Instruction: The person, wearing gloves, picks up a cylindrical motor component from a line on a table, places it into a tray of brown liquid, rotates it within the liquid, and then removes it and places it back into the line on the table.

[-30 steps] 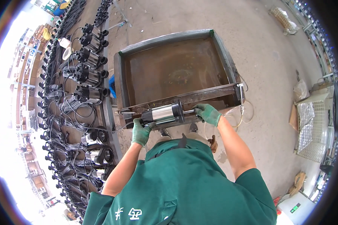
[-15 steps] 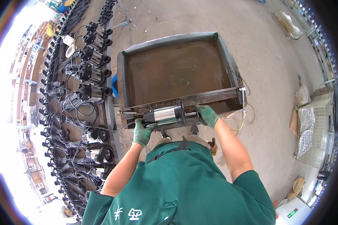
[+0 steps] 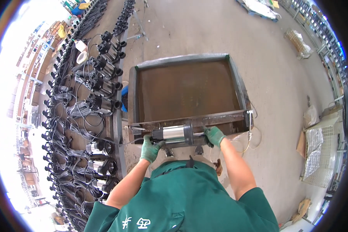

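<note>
A submersible pump (image 3: 174, 133), a steel cylinder with black end parts, lies on its side along the near edge of a metal tank (image 3: 183, 58). My left hand (image 3: 150, 150), in a green glove, is closed on the black left end of the pump, from which a dark cable (image 3: 131, 142) runs left. At the other end, my gloved right hand (image 3: 215, 136) closes round the pale rod-like part sticking out of the pump. Its fingers partly hide that part. Brown, murky liquid (image 3: 189, 91) lies in the tank beyond the pump.
To my left, a long bench (image 3: 115, 127) carries several similar pumps (image 3: 104, 86) with coiled cables. A thin hose (image 3: 246, 144) hangs from a valve (image 3: 250, 116) at the tank's right corner. Farther right stands a wire mesh crate (image 3: 319, 154).
The view has shifted, so the tank and bench sit lower in the picture. Both hands stay at the pump's ends, the right one now wrapped closer round the protruding part.
</note>
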`<state>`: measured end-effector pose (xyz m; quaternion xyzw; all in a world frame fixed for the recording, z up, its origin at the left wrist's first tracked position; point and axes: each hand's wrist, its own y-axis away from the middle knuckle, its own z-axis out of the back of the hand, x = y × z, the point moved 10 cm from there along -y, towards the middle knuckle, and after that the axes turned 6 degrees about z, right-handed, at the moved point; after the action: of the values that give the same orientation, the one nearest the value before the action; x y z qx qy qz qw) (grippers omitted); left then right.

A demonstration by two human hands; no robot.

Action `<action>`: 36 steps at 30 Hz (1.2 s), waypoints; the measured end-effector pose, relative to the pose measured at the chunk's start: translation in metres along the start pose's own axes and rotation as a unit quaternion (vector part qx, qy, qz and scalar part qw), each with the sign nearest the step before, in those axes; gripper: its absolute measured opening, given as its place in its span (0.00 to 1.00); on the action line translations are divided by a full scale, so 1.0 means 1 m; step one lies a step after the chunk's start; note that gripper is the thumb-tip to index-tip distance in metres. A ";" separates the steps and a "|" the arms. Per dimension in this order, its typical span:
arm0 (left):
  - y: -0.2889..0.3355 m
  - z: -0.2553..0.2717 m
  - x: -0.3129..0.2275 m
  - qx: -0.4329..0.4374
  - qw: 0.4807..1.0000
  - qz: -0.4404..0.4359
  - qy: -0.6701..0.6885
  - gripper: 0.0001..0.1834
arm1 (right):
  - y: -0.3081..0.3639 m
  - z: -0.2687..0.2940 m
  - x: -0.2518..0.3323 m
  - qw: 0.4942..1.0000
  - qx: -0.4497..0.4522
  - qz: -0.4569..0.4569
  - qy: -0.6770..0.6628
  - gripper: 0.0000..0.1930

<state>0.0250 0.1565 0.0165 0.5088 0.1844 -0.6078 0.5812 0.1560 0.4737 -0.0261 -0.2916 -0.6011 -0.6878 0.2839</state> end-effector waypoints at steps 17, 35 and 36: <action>-0.001 0.005 0.005 -0.013 0.996 0.021 -0.089 0.41 | -0.002 0.001 -0.019 0.987 0.039 0.019 -0.157 0.19; 0.007 0.002 -0.012 -0.006 1.000 -0.008 -0.028 0.35 | 0.003 -0.001 -0.015 0.993 -0.010 0.116 -0.025 0.18; 0.000 0.000 0.005 0.001 1.000 -0.009 -0.001 0.35 | 0.003 0.007 0.008 0.954 -0.059 0.283 0.085 0.18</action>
<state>0.0263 0.1535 0.0125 0.5071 0.1879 -0.6136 0.5754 0.1536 0.4804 -0.0176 -0.4063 -0.4264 -0.6356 0.4992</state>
